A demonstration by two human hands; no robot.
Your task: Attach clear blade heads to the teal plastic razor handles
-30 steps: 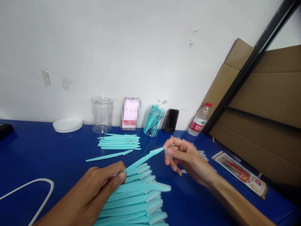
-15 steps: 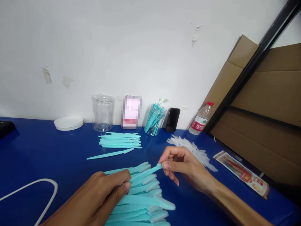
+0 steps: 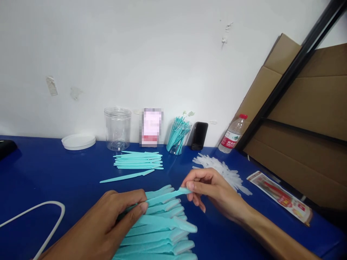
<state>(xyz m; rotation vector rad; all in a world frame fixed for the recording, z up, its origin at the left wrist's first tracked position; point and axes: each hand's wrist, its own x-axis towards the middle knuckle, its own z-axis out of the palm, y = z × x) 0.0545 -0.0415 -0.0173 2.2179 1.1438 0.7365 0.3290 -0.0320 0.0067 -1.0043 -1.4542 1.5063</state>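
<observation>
Over the razor pile, the left hand pinches a razor by its handle, the right hand near its tip. A bottle stands beyond the pile.

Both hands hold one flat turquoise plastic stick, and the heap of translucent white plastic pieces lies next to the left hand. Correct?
Not quite: the heap of translucent white plastic pieces lies next to the right hand, not the left hand, as the head view shows. Both hands do hold one flat turquoise plastic stick.
</observation>
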